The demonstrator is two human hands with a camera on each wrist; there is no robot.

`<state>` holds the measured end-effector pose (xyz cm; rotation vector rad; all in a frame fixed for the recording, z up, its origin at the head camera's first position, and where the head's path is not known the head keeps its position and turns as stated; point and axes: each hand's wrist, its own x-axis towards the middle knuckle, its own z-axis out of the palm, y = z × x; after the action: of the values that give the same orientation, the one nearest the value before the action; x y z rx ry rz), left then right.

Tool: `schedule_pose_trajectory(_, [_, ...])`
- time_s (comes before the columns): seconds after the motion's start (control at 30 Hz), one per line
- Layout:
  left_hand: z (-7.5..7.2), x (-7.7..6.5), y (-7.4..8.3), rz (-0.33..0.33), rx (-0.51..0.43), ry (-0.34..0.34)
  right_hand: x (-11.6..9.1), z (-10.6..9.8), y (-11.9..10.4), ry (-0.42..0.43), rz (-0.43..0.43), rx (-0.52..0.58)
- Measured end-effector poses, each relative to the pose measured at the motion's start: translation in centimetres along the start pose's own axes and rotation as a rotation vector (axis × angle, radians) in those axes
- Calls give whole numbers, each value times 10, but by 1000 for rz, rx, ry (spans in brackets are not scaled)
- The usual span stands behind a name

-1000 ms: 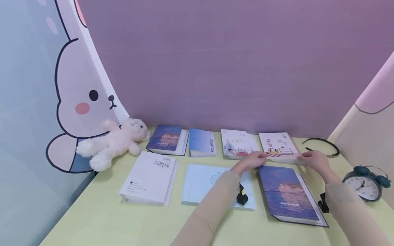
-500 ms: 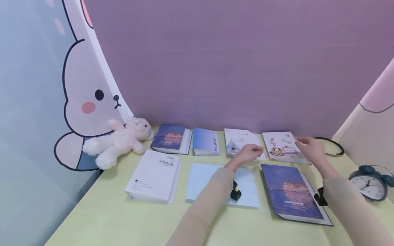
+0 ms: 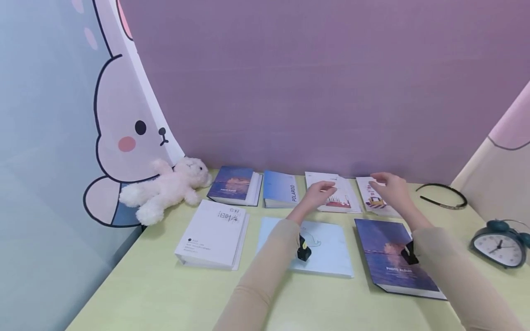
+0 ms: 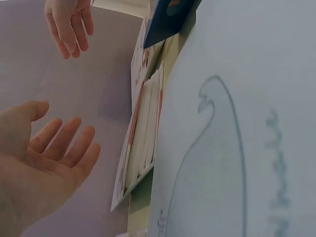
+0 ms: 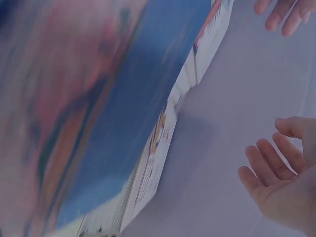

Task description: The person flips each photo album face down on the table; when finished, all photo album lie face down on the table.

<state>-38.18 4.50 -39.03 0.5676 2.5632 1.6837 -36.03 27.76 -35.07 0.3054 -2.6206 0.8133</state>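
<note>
My left hand (image 3: 316,195) hovers over the front edge of a white album with a tent drawing (image 3: 345,195), fingers loosely extended and holding nothing. My right hand (image 3: 391,187) is raised above another white illustrated album (image 3: 364,186) and hides part of its cover. In the left wrist view the left hand (image 4: 54,163) shows an open palm with slightly bent fingers. The right wrist view likewise shows my right hand (image 5: 281,173) relaxed, nothing in it. Under the left forearm lies a pale blue album (image 3: 331,248); under the right wrist, a large dark blue photo album (image 3: 381,234).
A smaller photo album (image 3: 232,184), a blue Polaroid album (image 3: 281,188) and a white album (image 3: 213,234) lie to the left, beside a plush toy (image 3: 165,188). At the right are a black headband (image 3: 463,197) and an alarm clock (image 3: 498,246). A purple backdrop (image 3: 310,92) stands behind.
Both hands have lifted off the right-hand illustrated album and shifted left. The right hand has let go of its edge. The head view has turned slightly right.
</note>
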Motion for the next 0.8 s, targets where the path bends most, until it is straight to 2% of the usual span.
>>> schedule_pose_trajectory(0.1, [-7,0,-5,-4,-28,30,2,10,-9,-18,-28,16])
schedule_pose_trajectory(0.2, [-13,0,-11,-17,-13,66,5,19,-16,-35,-58,33])
schedule_pose_trajectory(0.37, [-22,-3,-19,-64,-3,91,10,31,-26,-105,-93,43])
schedule_pose_trajectory(0.5, [-27,-5,-24,-97,-14,106,13,39,-32,-125,-138,45])
schedule_pose_trajectory(0.67, [-33,-9,-30,-154,-54,108,14,47,-35,-166,-171,20])
schedule_pose_trajectory(0.8, [-38,-13,-34,-172,-46,71,14,53,-33,-245,-159,-7])
